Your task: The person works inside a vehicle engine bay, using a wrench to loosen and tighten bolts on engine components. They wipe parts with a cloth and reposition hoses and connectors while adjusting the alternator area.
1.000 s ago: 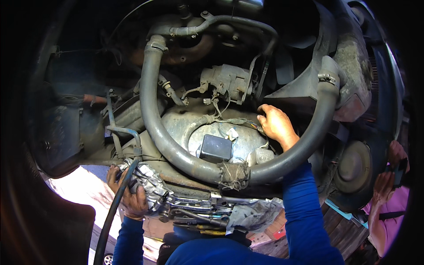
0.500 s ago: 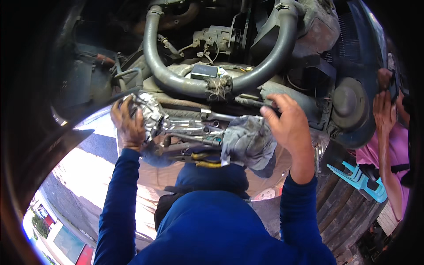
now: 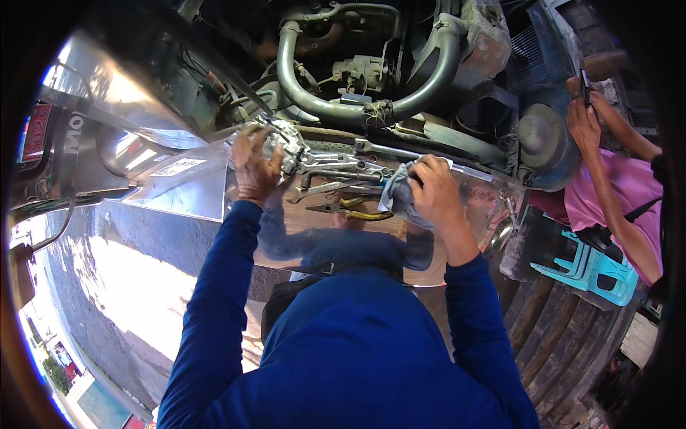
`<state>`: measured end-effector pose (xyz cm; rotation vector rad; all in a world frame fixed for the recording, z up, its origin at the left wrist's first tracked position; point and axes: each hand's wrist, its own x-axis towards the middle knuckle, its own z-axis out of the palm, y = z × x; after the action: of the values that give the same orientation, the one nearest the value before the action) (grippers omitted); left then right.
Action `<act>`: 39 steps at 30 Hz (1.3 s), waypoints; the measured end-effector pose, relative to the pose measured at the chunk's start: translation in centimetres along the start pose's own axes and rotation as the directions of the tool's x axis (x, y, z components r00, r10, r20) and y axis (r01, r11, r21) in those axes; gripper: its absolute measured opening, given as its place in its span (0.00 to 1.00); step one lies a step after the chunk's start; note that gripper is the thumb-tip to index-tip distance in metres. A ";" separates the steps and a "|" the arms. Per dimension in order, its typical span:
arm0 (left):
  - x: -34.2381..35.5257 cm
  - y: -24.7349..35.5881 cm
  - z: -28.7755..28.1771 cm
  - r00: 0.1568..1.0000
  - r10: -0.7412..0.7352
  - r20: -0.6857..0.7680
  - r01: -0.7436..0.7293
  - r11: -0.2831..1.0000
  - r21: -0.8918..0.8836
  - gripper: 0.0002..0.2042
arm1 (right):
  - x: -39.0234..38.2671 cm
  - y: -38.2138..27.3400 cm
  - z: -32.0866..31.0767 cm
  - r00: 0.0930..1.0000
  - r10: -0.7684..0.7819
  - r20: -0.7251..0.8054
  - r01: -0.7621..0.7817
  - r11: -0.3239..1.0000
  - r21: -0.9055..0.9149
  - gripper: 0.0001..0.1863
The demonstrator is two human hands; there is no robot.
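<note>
My left hand [image 3: 259,161] grips a crumpled silvery bundle [image 3: 286,146] at the left end of a row of metal tools on the shiny bumper [image 3: 293,236]. Wrenches [image 3: 329,186] and a socket bar [image 3: 464,171] lie beside it, with yellow-handled pliers [image 3: 371,214] just below. My right hand [image 3: 436,193] is closed on a crumpled grey rag [image 3: 400,196] at the row's right. Behind the tools, the curved grey hose [image 3: 429,96] bends across the engine bay, bound with wire at its lowest part.
At the right, a co-worker in pink [image 3: 607,200] holds a dark object [image 3: 583,87] in both hands near the vehicle's edge, above a light-blue plastic stool [image 3: 607,279]. A sunlit pavement [image 3: 150,279] lies below left; wooden planks [image 3: 543,329] lie below right.
My right hand has come down from the engine bay onto the rag among the tools. My left hand stays on the bundle. The view has tilted away from the engine.
</note>
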<state>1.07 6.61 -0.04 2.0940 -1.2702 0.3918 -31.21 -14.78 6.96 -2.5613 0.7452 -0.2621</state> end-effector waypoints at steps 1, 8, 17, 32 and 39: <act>0.2 0.9 -0.5 0.997 0.067 0.045 -0.063 0.993 -0.098 0.18 | -0.7 -0.3 -0.7 1.000 0.002 0.007 -0.002 1.000 0.024 0.08; 0.0 10.0 -0.6 0.916 0.168 0.365 -0.082 0.968 -0.238 0.13 | -5.3 -3.6 -2.4 0.998 -0.064 0.022 0.066 0.989 -0.129 0.11; -1.7 9.6 -1.1 0.868 -0.057 0.494 0.046 0.998 0.036 0.17 | -1.4 -3.8 1.2 0.987 0.151 0.052 -0.144 0.982 -0.125 0.13; -2.6 9.5 -1.1 0.791 0.063 0.609 0.088 0.973 -0.214 0.14 | 4.7 -0.6 2.4 0.886 0.249 0.392 -0.277 0.961 0.015 0.14; -1.9 9.2 -1.4 0.744 0.049 0.667 0.108 0.975 -0.193 0.17 | 0.6 -0.7 -5.3 0.939 0.321 0.125 -0.343 0.845 0.411 0.09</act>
<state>-7.72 5.85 3.39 2.1198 -1.5752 -0.5692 -31.96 -16.53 11.94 -1.9783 0.9764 -0.2161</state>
